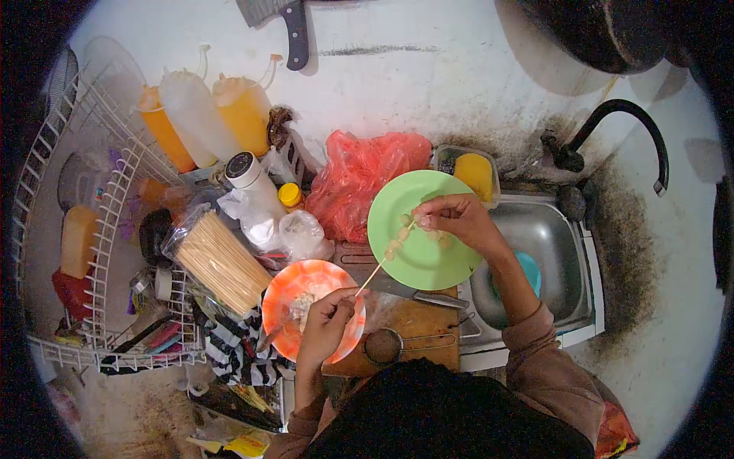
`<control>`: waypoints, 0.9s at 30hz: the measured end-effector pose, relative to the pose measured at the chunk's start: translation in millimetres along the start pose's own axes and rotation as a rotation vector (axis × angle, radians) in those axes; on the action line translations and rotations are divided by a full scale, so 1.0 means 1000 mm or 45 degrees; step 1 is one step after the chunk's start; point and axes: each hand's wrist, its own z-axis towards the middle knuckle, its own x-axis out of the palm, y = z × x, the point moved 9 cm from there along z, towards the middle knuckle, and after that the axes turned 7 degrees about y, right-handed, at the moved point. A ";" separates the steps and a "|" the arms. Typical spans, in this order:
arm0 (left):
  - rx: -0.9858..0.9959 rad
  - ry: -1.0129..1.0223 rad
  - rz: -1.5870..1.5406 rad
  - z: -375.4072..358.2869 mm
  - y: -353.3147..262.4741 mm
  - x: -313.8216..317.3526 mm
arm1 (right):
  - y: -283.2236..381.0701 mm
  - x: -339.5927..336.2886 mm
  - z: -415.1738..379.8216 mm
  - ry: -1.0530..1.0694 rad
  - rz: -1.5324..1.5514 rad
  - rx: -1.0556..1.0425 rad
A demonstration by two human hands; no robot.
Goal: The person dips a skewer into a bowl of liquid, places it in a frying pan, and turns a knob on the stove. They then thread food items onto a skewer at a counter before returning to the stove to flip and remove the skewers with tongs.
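My left hand point(329, 323) is closed round the lower end of a thin bamboo skewer point(371, 277), above an orange-and-white plate point(313, 269). Pale bits of food point(300, 306) lie on that plate, partly behind the hand. Several small pale balls point(394, 249) are threaded on the skewer's upper part. At its tip, my right hand point(451, 218) pinches with thumb and fingers at a small pale ball, mostly covered by the fingertips. A light green plate point(428, 268) lies beneath this hand, with some pale pieces on it near the fingers.
A bag of skewers point(222, 264) lies left of the plates. Behind are a red plastic bag point(367, 176) and sauce bottles point(241, 115). A knife point(440, 300) and strainer point(382, 346) rest near the wooden board point(428, 336). To the right is a sink point(562, 252) with a black faucet point(623, 107).
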 end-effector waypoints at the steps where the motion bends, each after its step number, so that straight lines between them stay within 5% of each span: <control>1: -0.005 -0.001 0.000 0.000 -0.001 0.000 | 0.004 0.001 0.000 0.006 -0.050 0.009; 23: -0.088 0.140 0.015 -0.004 0.006 0.004 | 0.024 0.026 -0.004 0.492 -0.568 -0.021; 27: -0.131 0.056 -0.054 -0.004 0.006 -0.001 | 0.046 0.025 -0.009 0.312 -0.466 0.020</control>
